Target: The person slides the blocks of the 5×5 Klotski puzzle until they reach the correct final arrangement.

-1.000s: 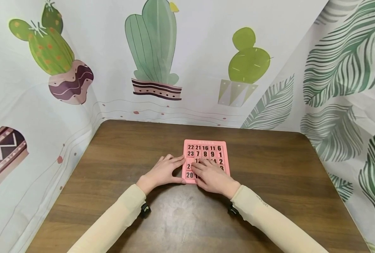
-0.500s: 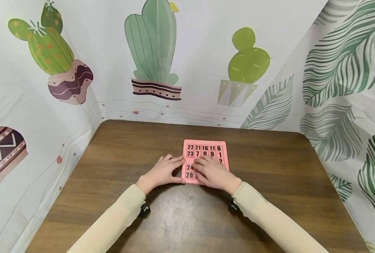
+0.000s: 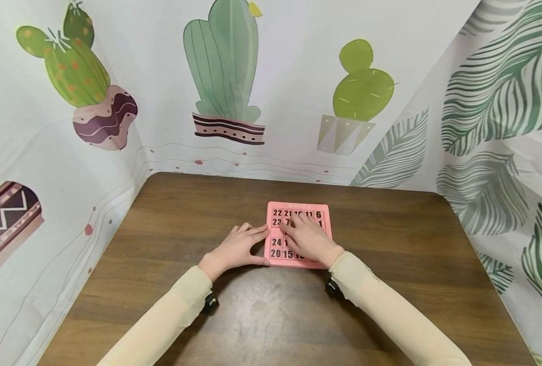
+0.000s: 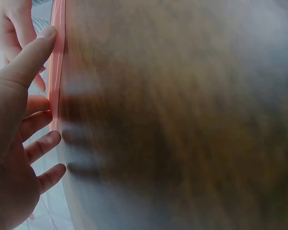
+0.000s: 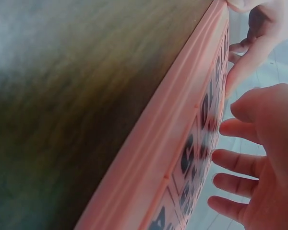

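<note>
A pink number puzzle board (image 3: 276, 264) lies flat on the wooden table, its tiles printed with black numbers. An empty slot shows at its left side, between the 23 and 24 tiles. My left hand (image 3: 235, 249) rests at the board's left edge, thumb and fingers spread and touching its side. Over the middle and upper tiles lies my right hand (image 3: 311, 238), fingertips on or just above them, covering several numbers. In the right wrist view the fingers of my right hand (image 5: 264, 158) are lightly bent over the board (image 5: 153, 143); whether each one touches cannot be told.
The brown wooden table (image 3: 197, 203) extends around the board on all sides. Behind it and at both sides hangs a white cloth (image 3: 293, 101) printed with cacti and leaves. A dark wrist device (image 3: 211, 304) sits below the left sleeve, with another (image 3: 332, 287) below the right.
My right hand has moved up the board toward the upper rows, uncovering lower tiles such as the 15. My left hand stays at the left edge. The head view has shifted slightly.
</note>
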The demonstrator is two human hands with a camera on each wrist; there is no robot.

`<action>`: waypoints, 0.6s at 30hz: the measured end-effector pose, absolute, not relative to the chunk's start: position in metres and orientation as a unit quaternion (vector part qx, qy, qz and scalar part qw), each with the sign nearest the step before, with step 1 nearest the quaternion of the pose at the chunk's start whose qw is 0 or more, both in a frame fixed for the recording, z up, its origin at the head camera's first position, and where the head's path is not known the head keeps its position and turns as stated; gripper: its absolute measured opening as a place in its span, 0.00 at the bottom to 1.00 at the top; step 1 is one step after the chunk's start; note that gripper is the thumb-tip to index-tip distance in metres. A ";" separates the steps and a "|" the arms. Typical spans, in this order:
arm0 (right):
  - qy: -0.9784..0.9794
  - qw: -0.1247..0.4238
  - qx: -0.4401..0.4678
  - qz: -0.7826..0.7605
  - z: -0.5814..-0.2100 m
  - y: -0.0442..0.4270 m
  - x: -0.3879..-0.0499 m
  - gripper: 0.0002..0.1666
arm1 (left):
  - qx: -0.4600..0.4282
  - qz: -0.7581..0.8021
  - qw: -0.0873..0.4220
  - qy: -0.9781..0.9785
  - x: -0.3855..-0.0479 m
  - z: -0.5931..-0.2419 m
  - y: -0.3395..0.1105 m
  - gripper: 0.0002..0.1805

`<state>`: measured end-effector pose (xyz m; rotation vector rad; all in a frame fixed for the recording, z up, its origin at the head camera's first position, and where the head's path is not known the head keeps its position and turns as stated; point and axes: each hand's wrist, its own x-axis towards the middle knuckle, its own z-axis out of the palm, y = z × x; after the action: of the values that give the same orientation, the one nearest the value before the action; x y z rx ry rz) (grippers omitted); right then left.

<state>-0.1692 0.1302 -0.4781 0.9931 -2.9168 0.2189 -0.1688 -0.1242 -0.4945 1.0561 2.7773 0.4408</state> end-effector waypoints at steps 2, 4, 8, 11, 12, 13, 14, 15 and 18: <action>-0.947 0.020 0.315 0.061 -0.479 0.130 -0.170 0.24 | 0.351 0.148 0.069 0.922 -0.169 -0.495 -0.124 0.51; -0.948 0.017 0.313 0.054 -0.479 0.130 -0.170 0.24 | 0.350 0.147 0.071 0.922 -0.169 -0.495 -0.124 0.52; -0.949 0.018 0.311 0.050 -0.478 0.130 -0.168 0.25 | 0.350 0.147 0.070 0.923 -0.170 -0.496 -0.124 0.52; -0.948 0.019 0.313 0.052 -0.478 0.131 -0.164 0.25 | 0.350 0.147 0.069 0.922 -0.170 -0.496 -0.124 0.52; -0.947 0.020 0.315 0.052 -0.478 0.131 -0.163 0.25 | 0.350 0.147 0.068 0.922 -0.170 -0.496 -0.124 0.52; -0.947 0.021 0.317 0.050 -0.478 0.131 -0.162 0.25 | 0.351 0.147 0.067 0.922 -0.170 -0.496 -0.124 0.52; -0.946 0.019 0.319 0.049 -0.478 0.131 -0.160 0.25 | 0.352 0.148 0.067 0.922 -0.170 -0.496 -0.124 0.52; -0.946 0.020 0.321 0.048 -0.478 0.131 -0.159 0.25 | 0.352 0.148 0.066 0.922 -0.170 -0.497 -0.124 0.52; -0.943 0.026 0.329 0.044 -0.479 0.132 -0.155 0.25 | 0.352 0.146 0.066 0.922 -0.170 -0.497 -0.124 0.51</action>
<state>-0.1545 0.1316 -0.4789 1.0185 -2.9146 0.1354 -0.1697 -0.1243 -0.4970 1.0624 2.7809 0.4417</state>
